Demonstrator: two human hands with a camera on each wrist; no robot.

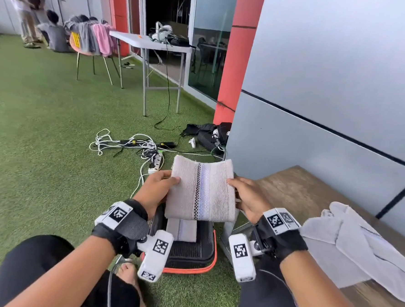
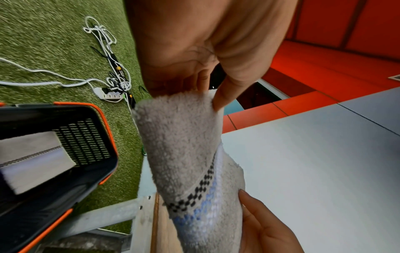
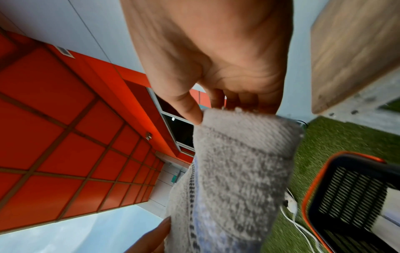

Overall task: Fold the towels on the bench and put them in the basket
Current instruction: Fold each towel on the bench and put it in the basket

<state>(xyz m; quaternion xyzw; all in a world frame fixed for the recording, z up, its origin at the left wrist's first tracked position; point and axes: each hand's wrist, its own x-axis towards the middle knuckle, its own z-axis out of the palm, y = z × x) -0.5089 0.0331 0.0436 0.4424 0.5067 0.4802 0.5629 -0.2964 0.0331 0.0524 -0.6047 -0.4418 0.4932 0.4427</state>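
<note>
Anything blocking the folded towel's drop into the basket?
Nothing visible. Left hand and right hand hold the folded towel above the open basket. One folded towel inside already lies there, leaving room.

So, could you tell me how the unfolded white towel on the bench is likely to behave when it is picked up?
Probably floppy: the white towel lies crumpled in soft ridges on the bench. It looks thin and light, so it should sag from wherever it is gripped. It seems unlikely to slip, judging by the fabric's matte surface.
</note>
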